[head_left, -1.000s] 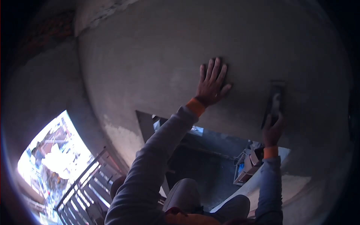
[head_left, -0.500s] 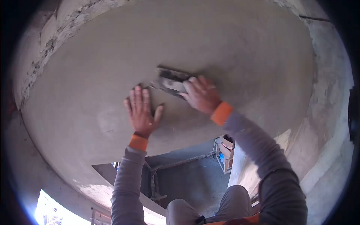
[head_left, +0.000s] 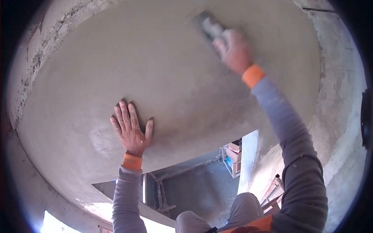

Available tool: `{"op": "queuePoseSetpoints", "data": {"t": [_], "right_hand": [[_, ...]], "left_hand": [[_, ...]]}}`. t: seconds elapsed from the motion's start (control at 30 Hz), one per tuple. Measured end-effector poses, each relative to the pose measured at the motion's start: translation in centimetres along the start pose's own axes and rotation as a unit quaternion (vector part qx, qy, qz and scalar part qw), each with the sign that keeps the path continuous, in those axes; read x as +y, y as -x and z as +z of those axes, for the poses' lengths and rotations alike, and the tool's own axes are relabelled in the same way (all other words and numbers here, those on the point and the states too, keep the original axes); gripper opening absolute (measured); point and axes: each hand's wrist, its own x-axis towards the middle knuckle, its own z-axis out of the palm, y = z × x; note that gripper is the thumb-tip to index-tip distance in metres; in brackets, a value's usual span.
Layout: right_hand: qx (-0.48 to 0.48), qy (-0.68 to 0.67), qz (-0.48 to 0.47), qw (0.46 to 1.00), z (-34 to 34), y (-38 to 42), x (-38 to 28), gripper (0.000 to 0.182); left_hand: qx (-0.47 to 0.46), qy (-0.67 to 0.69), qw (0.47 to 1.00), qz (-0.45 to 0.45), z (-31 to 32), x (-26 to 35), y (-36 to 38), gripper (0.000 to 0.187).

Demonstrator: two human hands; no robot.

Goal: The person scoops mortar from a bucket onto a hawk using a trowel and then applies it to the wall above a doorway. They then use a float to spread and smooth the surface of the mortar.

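A broad surface of smooth grey plaster (head_left: 167, 70) fills most of the view. My left hand (head_left: 133, 130) lies flat against its lower left part, fingers spread, holding nothing. Up at the right, my right hand (head_left: 236, 52) is closed around the handle of a plastering float (head_left: 208, 26), whose flat face is against the plaster. The float is tilted, its far end pointing up and left, and both it and the hand are slightly blurred.
Rough broken masonry (head_left: 42, 50) borders the plaster at the left. Below its lower edge show a grey floor (head_left: 198, 186), a wooden shelf with boxes (head_left: 233, 159), and my knees. Bright light comes in at the bottom left.
My right hand and the float have moved up and to the right, and the float is now steeper. My left hand appears lower and further left in view.
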Motion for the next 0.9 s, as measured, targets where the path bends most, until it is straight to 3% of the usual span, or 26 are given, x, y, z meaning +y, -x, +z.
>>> {"op": "queuePoseSetpoints", "data": {"t": [0.07, 0.13, 0.23, 0.27, 0.33, 0.4, 0.47, 0.5, 0.53, 0.57, 0.67, 0.77, 0.87, 0.9], "right_hand": [[0.084, 0.052, 0.107, 0.989, -0.4, -3.5, 1.9, 0.041], [0.173, 0.092, 0.156, 0.968, 0.2, -7.1, 2.1, 0.033], [0.101, 0.025, 0.116, 0.988, 1.4, -5.2, -3.3, 0.041], [0.094, 0.045, -0.005, 0.995, 1.0, -1.5, -5.3, 0.041], [0.035, 0.067, -0.094, 0.993, 1.4, 3.7, -4.0, 0.042], [-0.012, 0.021, 0.082, 0.996, -2.6, 3.7, 2.3, 0.042], [0.024, -0.004, 0.271, 0.962, -4.2, 0.5, 6.6, 0.042], [0.056, 0.018, 0.31, 0.949, -2.6, -1.0, 9.0, 0.041], [0.087, 0.042, 0.347, 0.933, -3.3, -2.3, 7.2, 0.04], [0.085, -0.021, 0.252, 0.964, -2.2, -2.1, 4.6, 0.039], [0.033, 0.051, -0.006, 0.998, 0.9, 6.6, -4.6, 0.033], [0.003, 0.035, 0.039, 0.999, -0.8, 13.2, 1.3, 0.032], [0.162, 0.023, 0.335, 0.928, -1.6, 9.3, 6.4, 0.033], [0.153, -0.044, 0.308, 0.938, -2.4, 7.4, 4.0, 0.032]], "left_hand": [[-0.021, 0.005, 1.0, -0.015, -0.5, 0.2, 0.1, 0.075], [-0.034, -0.004, 0.999, -0.025, -0.3, 0.0, 0.7, 0.076], [-0.021, 0.002, 0.999, -0.027, 0.0, -0.3, 1.4, 0.076], [-0.017, 0.006, 1.0, -0.022, 0.0, -0.7, 1.8, 0.076], [-0.015, 0.007, 0.999, -0.038, -0.5, -1.8, 2.5, 0.076], [-0.018, 0.005, 0.999, -0.044, -0.8, -3.2, 3.4, 0.075], [-0.006, 0.013, 0.999, -0.034, -0.7, -3.4, 3.8, 0.074], [0.003, 0.016, 0.999, -0.03, -0.6, -3.3, 3.7, 0.073], [0.003, 0.013, 0.999, -0.033, -0.7, -3.4, 3.5, 0.073], [-0.002, 0.014, 0.999, -0.035, -0.9, -3.6, 3.5, 0.074], [-0.001, 0.008, 0.999, -0.031, -1.0, -2.8, 3.5, 0.073], [0.01, -0.008, 1.0, -0.017, -0.8, -2.5, 3.3, 0.071], [0.014, 0.008, 1.0, -0.002, -0.4, -2.9, 4.0, 0.071], [0.015, 0.015, 1.0, 0.002, -0.3, -3.4, 4.2, 0.071]]}}
